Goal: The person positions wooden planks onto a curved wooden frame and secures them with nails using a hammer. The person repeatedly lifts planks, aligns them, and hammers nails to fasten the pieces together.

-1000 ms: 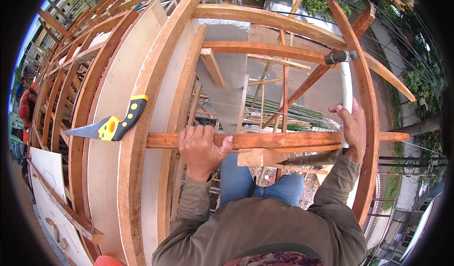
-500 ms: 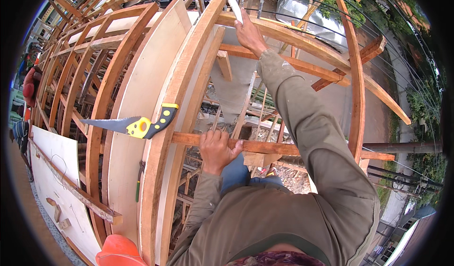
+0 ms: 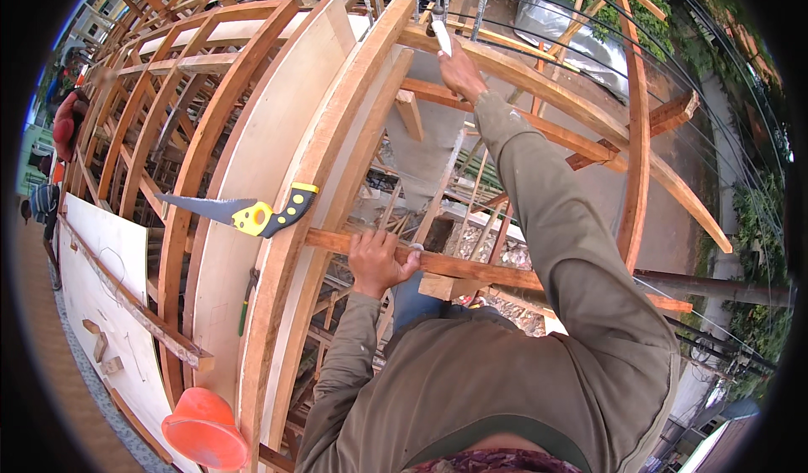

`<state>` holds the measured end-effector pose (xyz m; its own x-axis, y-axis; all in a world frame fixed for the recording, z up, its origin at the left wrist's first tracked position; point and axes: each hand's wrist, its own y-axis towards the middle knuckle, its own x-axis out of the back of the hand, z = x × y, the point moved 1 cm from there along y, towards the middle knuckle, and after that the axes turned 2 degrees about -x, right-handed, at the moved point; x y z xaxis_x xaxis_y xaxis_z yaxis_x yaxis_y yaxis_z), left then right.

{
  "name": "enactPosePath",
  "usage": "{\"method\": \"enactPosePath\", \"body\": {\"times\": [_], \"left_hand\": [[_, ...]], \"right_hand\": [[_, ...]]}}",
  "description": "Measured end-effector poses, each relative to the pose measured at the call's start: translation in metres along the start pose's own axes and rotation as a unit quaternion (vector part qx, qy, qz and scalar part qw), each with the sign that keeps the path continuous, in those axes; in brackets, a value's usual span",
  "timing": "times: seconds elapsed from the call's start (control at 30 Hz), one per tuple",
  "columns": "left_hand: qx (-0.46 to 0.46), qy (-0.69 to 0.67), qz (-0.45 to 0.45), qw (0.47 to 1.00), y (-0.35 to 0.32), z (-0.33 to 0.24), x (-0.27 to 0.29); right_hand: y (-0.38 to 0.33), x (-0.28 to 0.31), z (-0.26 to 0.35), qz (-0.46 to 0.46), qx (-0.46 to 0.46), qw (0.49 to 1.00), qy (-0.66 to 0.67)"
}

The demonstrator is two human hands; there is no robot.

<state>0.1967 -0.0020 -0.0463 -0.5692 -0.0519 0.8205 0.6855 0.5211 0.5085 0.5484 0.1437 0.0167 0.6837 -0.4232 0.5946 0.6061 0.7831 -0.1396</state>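
My left hand (image 3: 377, 260) grips a horizontal wooden crossbar (image 3: 471, 268) just below me, fingers wrapped over its top. My right arm stretches far up, and my right hand (image 3: 457, 69) holds a small white stick-like object (image 3: 441, 35) against the top of a curved wooden rib (image 3: 539, 77). A handsaw (image 3: 244, 214) with a yellow and black handle lies wedged across the curved ribs to the left of my left hand, its blade pointing left.
Curved wooden arches (image 3: 202, 162) and plywood panels (image 3: 269, 136) form a scaffold-like frame around me. An orange hard hat (image 3: 206, 429) sits at the lower left. Another person (image 3: 67, 124) stands at the far left. A street with cables (image 3: 715, 288) lies below on the right.
My right hand left the right-hand rib and reached up to the top arch with the white object. The view tilted upward; my left hand kept its grip on the crossbar.
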Motion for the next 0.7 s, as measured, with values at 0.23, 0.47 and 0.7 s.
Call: {"method": "enactPosePath", "body": {"times": [0.23, 0.47, 0.7], "left_hand": [[0.091, -0.142, 0.18, 0.969, 0.094, -0.018, 0.014], [-0.005, -0.118, 0.176, 0.977, 0.266, 0.004, -0.081], [-0.233, 0.092, 0.079, 0.965, 0.395, -0.004, -0.221]], "right_hand": [[0.008, 0.031, -0.021, 0.017, 0.003, 0.993, 0.116], [-0.104, 0.089, -0.062, 0.04, -0.024, 0.968, 0.245], [-0.218, 0.233, -0.121, -0.003, -0.1, 0.976, 0.195]]}}
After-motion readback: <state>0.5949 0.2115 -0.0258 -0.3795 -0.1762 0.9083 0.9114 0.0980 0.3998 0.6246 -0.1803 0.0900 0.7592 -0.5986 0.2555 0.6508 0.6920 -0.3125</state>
